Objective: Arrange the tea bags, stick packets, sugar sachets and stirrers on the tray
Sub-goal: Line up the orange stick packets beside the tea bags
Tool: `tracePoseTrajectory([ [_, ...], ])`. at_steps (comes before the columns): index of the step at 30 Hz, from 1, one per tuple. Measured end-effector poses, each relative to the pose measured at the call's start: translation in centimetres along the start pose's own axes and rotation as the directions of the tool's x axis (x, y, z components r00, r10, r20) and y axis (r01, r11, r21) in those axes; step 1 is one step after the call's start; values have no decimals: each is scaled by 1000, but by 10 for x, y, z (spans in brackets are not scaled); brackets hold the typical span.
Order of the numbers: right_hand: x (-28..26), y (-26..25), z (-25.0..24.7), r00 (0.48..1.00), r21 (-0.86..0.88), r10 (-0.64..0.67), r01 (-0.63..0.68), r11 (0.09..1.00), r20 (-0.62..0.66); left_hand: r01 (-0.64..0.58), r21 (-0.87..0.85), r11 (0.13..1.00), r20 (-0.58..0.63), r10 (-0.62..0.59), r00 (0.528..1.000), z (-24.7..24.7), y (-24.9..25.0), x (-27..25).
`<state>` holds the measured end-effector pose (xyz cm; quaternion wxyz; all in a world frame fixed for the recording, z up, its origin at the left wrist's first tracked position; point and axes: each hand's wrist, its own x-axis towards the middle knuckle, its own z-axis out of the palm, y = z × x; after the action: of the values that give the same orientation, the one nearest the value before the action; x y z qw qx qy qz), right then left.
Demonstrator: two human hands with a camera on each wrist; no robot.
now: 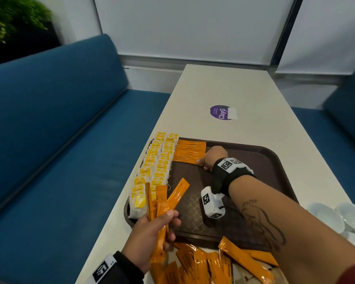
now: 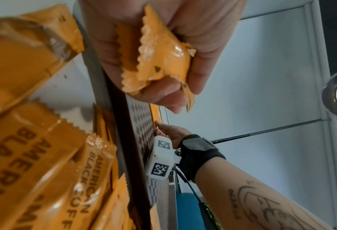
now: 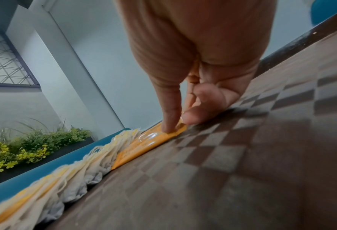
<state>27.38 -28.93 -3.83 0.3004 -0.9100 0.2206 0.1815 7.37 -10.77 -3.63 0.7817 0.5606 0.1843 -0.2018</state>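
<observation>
Only your right wrist view shows your right hand (image 3: 185, 87) fingers pressing the laid stick packets (image 1: 190, 151) at the tray's (image 1: 254, 158) 11 o'clock; left hand (image 1: 152, 238) clamps a bundle (image 1: 162, 212); loose packets (image 1: 209, 265) crowd the counter (image 1: 223, 87) at 6

A purple round sticker (image 1: 220, 112) lies mid-surface; white cups (image 1: 336, 217) sit at the right edge; blue benches (image 1: 55, 124) flank it.

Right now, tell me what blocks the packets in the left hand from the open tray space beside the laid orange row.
Nothing visible does. The left hand holds orange stick packets above the tray's near edge; only the right hand, pressing the laid row, sits near that space.
</observation>
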Motion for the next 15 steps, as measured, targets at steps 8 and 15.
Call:
tracePoseTrajectory([
  [8, -51, 11, -22, 922, 316, -387, 372, 873, -18, 25, -47, 999, 69, -22, 997, 0, 8, -4],
  [15, -138, 38, -40, 652, 464, -681, 514, 721, 335, -5, 5, 1000, 157, 4, 988, 10, 11, -11],
])
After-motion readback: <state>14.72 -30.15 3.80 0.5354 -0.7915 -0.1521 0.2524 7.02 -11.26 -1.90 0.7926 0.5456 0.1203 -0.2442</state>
